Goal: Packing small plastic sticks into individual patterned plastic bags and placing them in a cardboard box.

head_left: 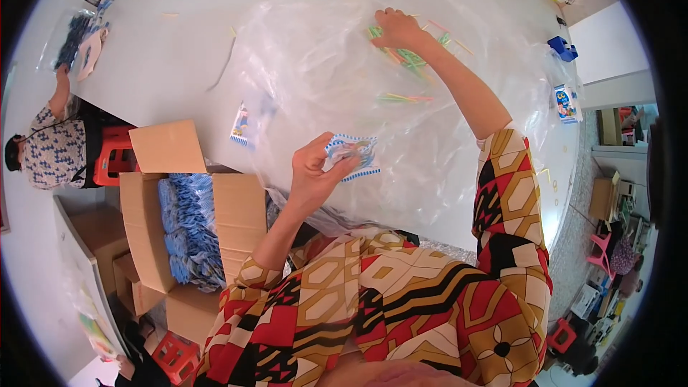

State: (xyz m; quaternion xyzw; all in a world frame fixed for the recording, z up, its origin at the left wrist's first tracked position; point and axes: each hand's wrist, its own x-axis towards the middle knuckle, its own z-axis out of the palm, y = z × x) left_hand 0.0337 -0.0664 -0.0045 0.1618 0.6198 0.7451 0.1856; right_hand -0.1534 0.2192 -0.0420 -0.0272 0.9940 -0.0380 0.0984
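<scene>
L hand (315,172) has blue-and-white packet (367,147) pinched in its fingers, above clear plastic (294,64) on counter (165,57); R hand (398,30) at green strips (410,61), fingers curled, can't tell if gripping.

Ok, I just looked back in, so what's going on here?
The person's left hand holds a small packet with blue-striped edges above the table. The right hand is at a loose pile of thin coloured sticks lying on clear plastic sheeting; whether it grips any is hard to tell. Another packet lies to the left, and an open cardboard box full of blue items stands nearby.
</scene>
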